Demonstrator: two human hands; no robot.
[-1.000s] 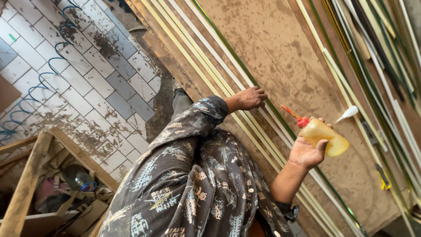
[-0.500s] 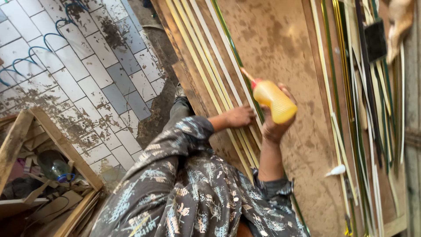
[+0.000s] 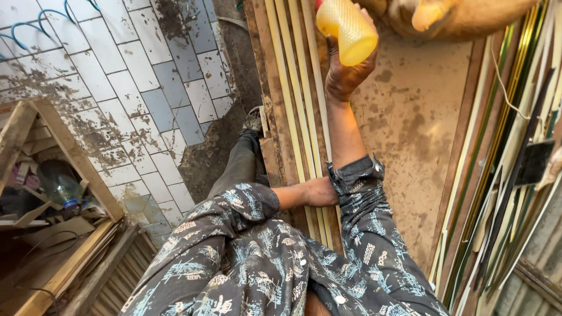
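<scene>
While the right hand (image 3: 345, 73) wraps a dimpled yellow squeeze bottle (image 3: 346, 32), the left hand (image 3: 321, 192) (fingers seemingly hidden) rests on pale wooden strips (image 3: 290, 88).

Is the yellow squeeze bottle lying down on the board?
No, the right hand grips the yellow squeeze bottle and holds it up above the pale wooden strips.

A floor of white and pale blue-grey rectangular tiles (image 3: 117, 82), smeared with brown dirt, fills the upper left. Below the tiles, at the left edge, stands an open crate of rough wooden slats (image 3: 70, 158) with a clear plastic bottle (image 3: 58, 184) inside. Right of the tiles lies a large brown stained board (image 3: 410, 134). Beyond the board, at the right edge, lean thin green and cream strips (image 3: 497, 193). Daylight is even.
</scene>
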